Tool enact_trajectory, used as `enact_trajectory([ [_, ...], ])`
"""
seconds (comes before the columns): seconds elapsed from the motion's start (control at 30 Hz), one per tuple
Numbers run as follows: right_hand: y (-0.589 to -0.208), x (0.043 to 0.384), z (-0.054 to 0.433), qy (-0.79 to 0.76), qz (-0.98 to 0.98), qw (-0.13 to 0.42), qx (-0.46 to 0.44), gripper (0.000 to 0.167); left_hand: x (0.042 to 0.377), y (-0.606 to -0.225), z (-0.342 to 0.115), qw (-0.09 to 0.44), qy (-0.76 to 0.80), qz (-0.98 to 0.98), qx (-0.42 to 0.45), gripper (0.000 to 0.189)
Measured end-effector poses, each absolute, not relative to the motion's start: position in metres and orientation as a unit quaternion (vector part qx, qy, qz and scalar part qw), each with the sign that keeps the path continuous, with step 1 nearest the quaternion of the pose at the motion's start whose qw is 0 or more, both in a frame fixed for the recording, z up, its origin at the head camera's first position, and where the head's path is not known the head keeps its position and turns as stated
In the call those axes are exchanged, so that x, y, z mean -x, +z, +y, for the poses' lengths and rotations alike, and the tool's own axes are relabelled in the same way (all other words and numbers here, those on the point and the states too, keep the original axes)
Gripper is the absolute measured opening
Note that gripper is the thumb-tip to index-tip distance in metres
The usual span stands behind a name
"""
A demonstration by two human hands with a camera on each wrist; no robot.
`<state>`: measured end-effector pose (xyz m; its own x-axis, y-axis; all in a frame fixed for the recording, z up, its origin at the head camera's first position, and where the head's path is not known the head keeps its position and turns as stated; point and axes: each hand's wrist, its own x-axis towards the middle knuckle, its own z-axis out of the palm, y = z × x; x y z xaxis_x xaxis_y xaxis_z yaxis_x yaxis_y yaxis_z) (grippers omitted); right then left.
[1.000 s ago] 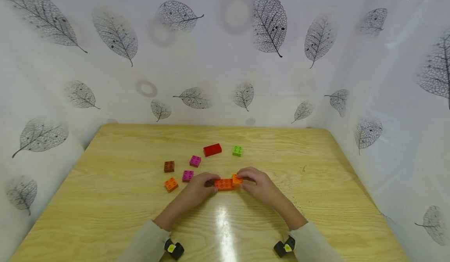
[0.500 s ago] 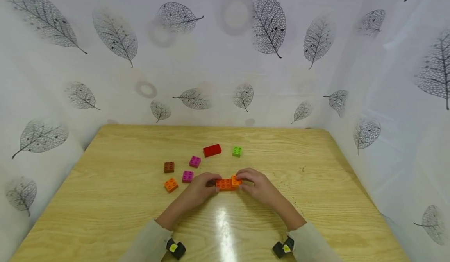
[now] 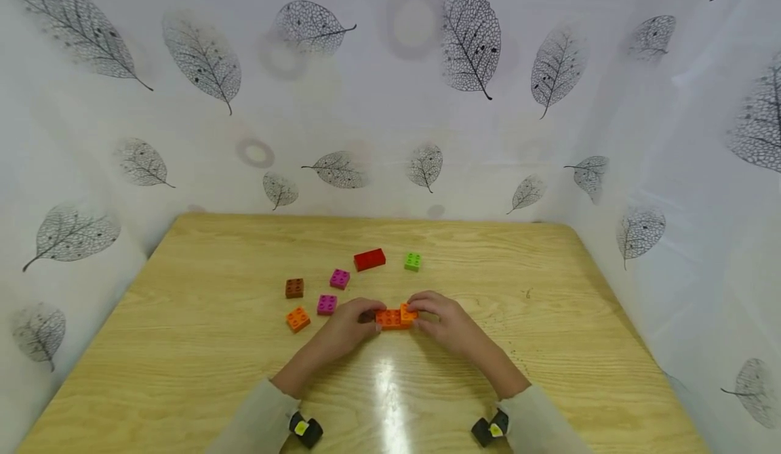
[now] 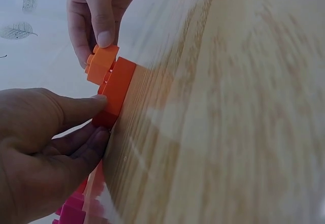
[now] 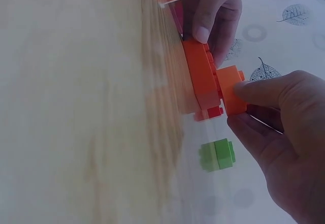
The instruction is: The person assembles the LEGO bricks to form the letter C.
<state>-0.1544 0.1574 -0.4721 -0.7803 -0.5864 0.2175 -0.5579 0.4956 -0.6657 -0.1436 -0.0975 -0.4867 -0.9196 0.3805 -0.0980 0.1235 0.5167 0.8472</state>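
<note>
On the table lies a long red-orange toy brick (image 3: 388, 319), its left end pinched between thumb and fingers of my left hand (image 3: 352, 326). My right hand (image 3: 448, 322) pinches a smaller light-orange 2x2 brick (image 3: 408, 314) over the long brick's right end. In the right wrist view the small brick (image 5: 231, 89) sits on the studded side of the long brick (image 5: 200, 71), slightly tilted, with a thin gap showing. From the left wrist, the small brick (image 4: 103, 64) overlaps the far end of the long brick (image 4: 116, 92).
Behind the hands lie a red brick (image 3: 369, 259) and a green brick (image 3: 413, 261). To the left are two magenta bricks, one farther back (image 3: 339, 278) and one nearer (image 3: 327, 304), a brown brick (image 3: 295, 288) and another orange brick (image 3: 298, 319). A leaf-patterned curtain (image 3: 366, 115) surrounds the table.
The small orange brick and my right hand have shifted slightly left over the long brick. The long brick and my left hand have moved a little to the right.
</note>
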Motion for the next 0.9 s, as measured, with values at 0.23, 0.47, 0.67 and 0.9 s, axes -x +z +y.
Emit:
enact_trajectory([
  [0.23,-0.4697,0.1553,0.1594,-0.353,0.862,0.004,0.363,0.027,0.1435,-0.4874,-0.0973,0.132,0.468,0.861,-0.148,0.034],
  [0.47,-0.4672,0.1554,0.159,-0.331,0.863,-0.008,0.383,0.027,0.143,-0.487,-0.0961,0.129,0.471,0.861,-0.144,0.033],
  [0.67,-0.4703,0.1586,0.1588,-0.325,0.851,-0.025,0.412,0.025,0.1431,-0.4873,-0.0959,0.129,0.473,0.861,-0.135,0.033],
  [0.9,-0.4696,0.1586,0.1586,-0.327,0.853,-0.011,0.407,0.025,0.1432,-0.4878,-0.0965,0.127,0.474,0.86,-0.142,0.032],
])
